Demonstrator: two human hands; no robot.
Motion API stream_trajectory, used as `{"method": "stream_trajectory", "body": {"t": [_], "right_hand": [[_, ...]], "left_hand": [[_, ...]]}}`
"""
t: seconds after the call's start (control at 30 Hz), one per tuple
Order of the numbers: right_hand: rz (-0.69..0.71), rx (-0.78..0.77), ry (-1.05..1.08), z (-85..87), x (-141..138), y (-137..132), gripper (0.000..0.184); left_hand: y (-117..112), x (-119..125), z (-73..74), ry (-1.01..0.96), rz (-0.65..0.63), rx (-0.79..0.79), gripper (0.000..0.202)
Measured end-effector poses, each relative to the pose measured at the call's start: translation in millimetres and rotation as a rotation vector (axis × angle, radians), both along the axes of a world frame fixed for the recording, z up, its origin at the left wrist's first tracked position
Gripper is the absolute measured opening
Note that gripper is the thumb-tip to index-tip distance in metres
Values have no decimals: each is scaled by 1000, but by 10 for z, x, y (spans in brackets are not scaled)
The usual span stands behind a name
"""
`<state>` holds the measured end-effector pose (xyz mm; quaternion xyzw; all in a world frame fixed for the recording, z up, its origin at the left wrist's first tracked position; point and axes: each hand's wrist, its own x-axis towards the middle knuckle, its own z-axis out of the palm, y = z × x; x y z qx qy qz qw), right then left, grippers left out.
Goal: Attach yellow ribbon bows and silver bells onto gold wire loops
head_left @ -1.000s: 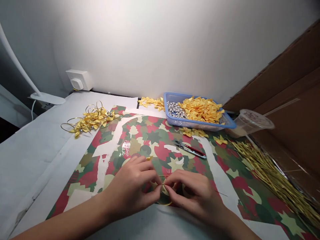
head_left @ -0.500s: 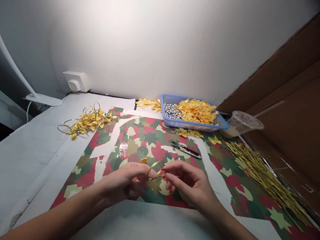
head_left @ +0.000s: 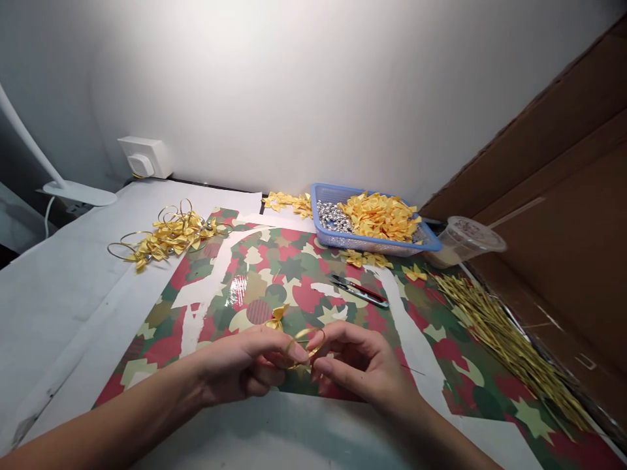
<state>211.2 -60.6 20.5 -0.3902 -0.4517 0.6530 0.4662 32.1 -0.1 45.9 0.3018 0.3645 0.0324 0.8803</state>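
Gold wire loop (head_left: 307, 342), light and springy, over the centre of the camouflage-print paper sheet (head_left: 298, 261): narrow fingertip pinch from left hand (head_left: 240, 361) and right hand (head_left: 360, 362); light pressure, hold near the twist.

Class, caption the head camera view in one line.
Left hand and right hand pinch a gold loop with a yellow bow above patterned paper.

Against the white wall, a blue plastic basket (head_left: 372, 245) heaped with yellow ribbon bows (head_left: 379, 217) and silver beads (head_left: 334, 217); just beside it, a clear plastic cup (head_left: 463, 241). On camouflage-print paper (head_left: 161, 346), red-handled thread snips (head_left: 359, 291). Farther right, a sheaf of gold wire stems (head_left: 504, 343); far left, a tangle of gold-looped bows (head_left: 169, 238) below a wall socket (head_left: 144, 156).
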Motion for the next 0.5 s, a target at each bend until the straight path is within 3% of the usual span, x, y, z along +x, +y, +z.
{"method": "stream_trajectory", "body": {"t": [0.5], "right_hand": [[-34,51,-62,-32,13,-11,13]], "left_hand": [[-24,18,1,18,-13,113,45]]}}
